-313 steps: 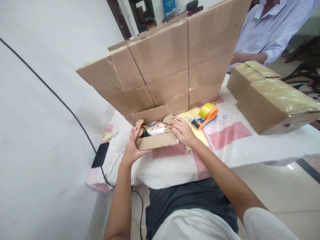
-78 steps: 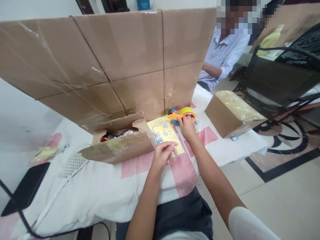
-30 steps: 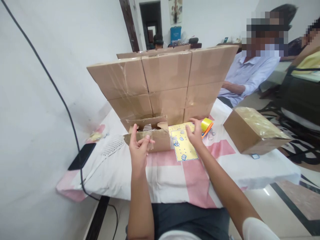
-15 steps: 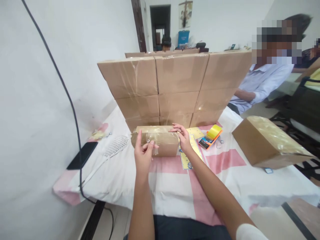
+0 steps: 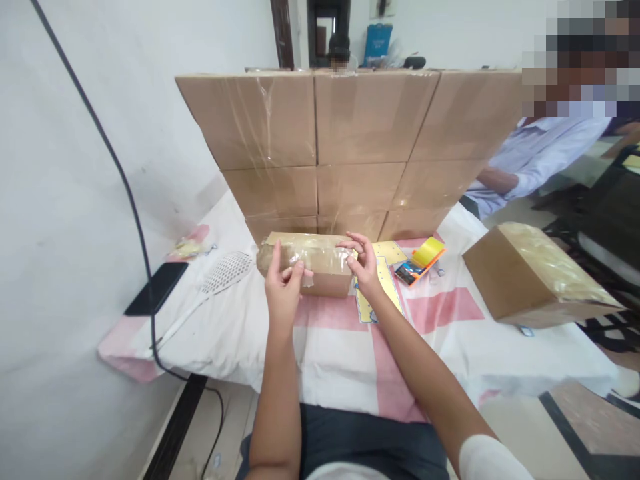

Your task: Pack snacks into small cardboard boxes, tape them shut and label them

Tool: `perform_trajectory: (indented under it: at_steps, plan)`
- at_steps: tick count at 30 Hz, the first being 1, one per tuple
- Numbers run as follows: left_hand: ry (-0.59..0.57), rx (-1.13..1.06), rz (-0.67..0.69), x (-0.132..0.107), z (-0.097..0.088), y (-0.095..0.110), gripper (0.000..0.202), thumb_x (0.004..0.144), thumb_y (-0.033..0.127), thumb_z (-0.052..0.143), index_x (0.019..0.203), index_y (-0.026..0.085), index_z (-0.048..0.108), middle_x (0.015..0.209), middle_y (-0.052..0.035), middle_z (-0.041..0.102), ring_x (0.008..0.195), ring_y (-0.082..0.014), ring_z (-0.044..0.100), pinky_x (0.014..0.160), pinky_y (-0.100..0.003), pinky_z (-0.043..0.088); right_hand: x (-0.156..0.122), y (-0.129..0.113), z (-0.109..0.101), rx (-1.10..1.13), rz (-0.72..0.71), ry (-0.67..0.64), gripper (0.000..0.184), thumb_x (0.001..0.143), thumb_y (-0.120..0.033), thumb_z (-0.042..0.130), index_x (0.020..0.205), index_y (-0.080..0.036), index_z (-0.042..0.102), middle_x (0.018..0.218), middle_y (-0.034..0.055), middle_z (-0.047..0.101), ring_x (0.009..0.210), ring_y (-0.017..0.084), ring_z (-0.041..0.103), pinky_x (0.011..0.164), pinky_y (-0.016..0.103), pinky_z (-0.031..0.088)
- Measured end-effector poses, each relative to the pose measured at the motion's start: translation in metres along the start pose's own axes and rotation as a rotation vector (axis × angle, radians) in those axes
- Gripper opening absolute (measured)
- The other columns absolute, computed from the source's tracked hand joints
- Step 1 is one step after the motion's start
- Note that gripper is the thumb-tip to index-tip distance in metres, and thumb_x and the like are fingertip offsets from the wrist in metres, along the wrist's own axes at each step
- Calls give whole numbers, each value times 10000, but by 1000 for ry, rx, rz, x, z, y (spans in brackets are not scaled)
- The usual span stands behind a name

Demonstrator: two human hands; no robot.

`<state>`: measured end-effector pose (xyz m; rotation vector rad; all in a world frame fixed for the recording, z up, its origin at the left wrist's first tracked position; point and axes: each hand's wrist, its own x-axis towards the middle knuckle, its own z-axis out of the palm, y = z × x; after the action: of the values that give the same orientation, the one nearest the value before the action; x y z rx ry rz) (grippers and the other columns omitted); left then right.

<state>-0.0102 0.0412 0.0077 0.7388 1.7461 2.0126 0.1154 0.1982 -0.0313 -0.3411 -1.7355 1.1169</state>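
Observation:
A small cardboard box (image 5: 327, 283) lies on the cloth before me, with shiny clear tape (image 5: 320, 253) over its top and front edge. My left hand (image 5: 284, 283) is closed at the box's left front, its index finger pointing up and its thumb pressed near a loose-looking tape end. At the right end, my right hand (image 5: 365, 268) grips the box, fingers over the top and thumb at the front. A roll of yellow tape (image 5: 428, 252) in an orange-edged dispenser rests to the right of it.
A wall of stacked cardboard boxes (image 5: 367, 120) rises behind. Another taped box (image 5: 510, 280) sits at right. On the left are a black phone (image 5: 156, 289), a white fly swatter (image 5: 229, 272) and a hanging black cable (image 5: 123, 173). A person in a light shirt (image 5: 545, 160) sits beyond the right side.
My right thumb has come down onto the front of the small box, and the right fingers are more curled. The left hand keeps its place on the box. The view has tilted downward.

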Motion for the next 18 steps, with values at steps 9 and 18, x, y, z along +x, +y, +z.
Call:
perform_trajectory:
  at_steps: [9,18]
  plan:
    - [24,-45,7,-2,-3,2,856,857,427,761,1608,246,392,704,9,692,476,-64,489,394,-141,357,3,3,1,-96,-18,41,488,891,-380,530,1359,-246,506,1421,131,602,1365,277,559,1180,475,433]
    - [108,-13,39,1,-9,8,776,859,404,747,1543,201,442,739,-11,728,446,-46,394,421,-155,340,3,3,-9,-179,-173,-30,300,994,-493,489,1030,-259,673,1249,111,670,1390,308,532,1193,564,393]
